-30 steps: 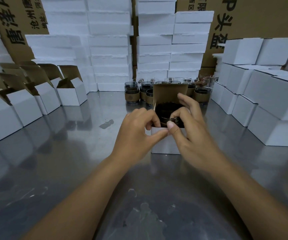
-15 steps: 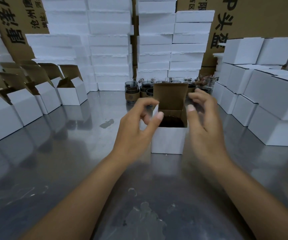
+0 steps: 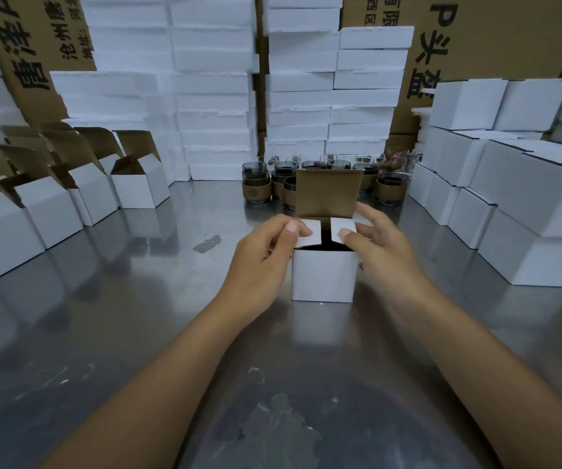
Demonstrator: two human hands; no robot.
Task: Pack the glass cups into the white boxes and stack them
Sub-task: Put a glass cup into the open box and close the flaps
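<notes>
One white box [image 3: 322, 276] stands near the middle of the steel surface [image 3: 144, 319], and it looks close to done: its two small side flaps are folded inward over the mouth, with a dark slit between them through which something dark shows — probably a cup already inside, though too little of it is visible to be sure. The left hand [image 3: 259, 262] presses the left flap down with its thumb, its grip closed lightly on that upper corner of the box; the right hand [image 3: 379, 245] does the same on the right flap, thumb on the card and fingers spread behind. The tall brown-lined lid [image 3: 327, 194] is upright at the back, so what remains for this box is, by my reading, to fold that lid forward, tuck it in and set the box on a pile. Much of the wider job lies ahead — a cluster of glass cups [image 3: 320, 181] with tan sleeves waits just behind the box, and a row of open boxes [image 3: 70, 198] stands empty-mouthed on the left. On the right, closed boxes [image 3: 509, 184] are stacked in tiers, which suggests a good share is packed. The box in hand is a plain cube of white card, clean-edged and square on its base.
</notes>
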